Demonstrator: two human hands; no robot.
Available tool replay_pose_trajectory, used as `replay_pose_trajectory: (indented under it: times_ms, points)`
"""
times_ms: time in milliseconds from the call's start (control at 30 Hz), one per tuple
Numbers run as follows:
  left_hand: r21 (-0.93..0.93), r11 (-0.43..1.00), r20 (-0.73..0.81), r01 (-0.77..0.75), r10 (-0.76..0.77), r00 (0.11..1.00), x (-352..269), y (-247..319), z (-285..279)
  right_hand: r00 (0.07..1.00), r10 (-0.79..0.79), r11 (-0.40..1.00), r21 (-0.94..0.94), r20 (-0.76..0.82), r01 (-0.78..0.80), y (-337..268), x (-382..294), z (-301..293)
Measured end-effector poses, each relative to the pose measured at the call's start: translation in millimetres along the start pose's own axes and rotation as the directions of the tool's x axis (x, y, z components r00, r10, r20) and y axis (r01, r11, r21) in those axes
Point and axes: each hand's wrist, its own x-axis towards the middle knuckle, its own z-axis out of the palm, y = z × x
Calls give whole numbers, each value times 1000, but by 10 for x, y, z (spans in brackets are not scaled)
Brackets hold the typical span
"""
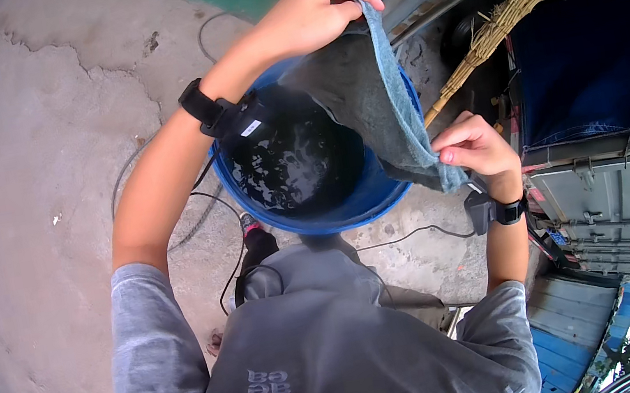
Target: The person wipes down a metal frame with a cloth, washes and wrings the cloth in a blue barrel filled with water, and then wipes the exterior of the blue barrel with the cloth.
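A blue-grey cloth [377,98] hangs stretched between my two hands, over the right side of a blue plastic barrel [319,224]. My left hand [321,11] pinches its upper corner between thumb and fingers. Lower down on the right, my right hand [472,148] grips the other end of the same edge. Dark water [291,163] with bright reflections fills the lower part of the barrel. The cloth hides part of the water and the far right rim. Each wrist wears a black strapped device, the left one [220,112] over the barrel, the right one [495,210] beside it.
A straw broom [509,14] leans behind the barrel at upper right. A truck's metal side panels [621,195] and a dark blue tarp [587,69] stand to the right. Cables [415,236] run from my wrists, and a hose [125,165] lies on the cracked concrete floor [60,239].
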Motion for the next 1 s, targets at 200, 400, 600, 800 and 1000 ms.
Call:
replay_pose_trajectory:
  times_ms: [200,400,600,800,1000]
  points:
    - [-112,949,145,-294,308,940,-30,358,169,986,-50,940,-340,-158,-7,-58,176,226]
    - [50,876,141,-479,469,872,-65,564,228,822,-238,919,-393,-517,19,-133,353,271]
    - [-9,841,226,-540,528,819,-126,742,336,689,-398,914,-193,-606,358,-278,523,209]
    - [197,868,186,-456,424,886,-365,774,537,778,-289,955,-114,-558,273,-101,416,220]
    - [102,924,85,-369,362,928,-513,536,546,727,-493,819,-536,-477,204,-231,242,304]
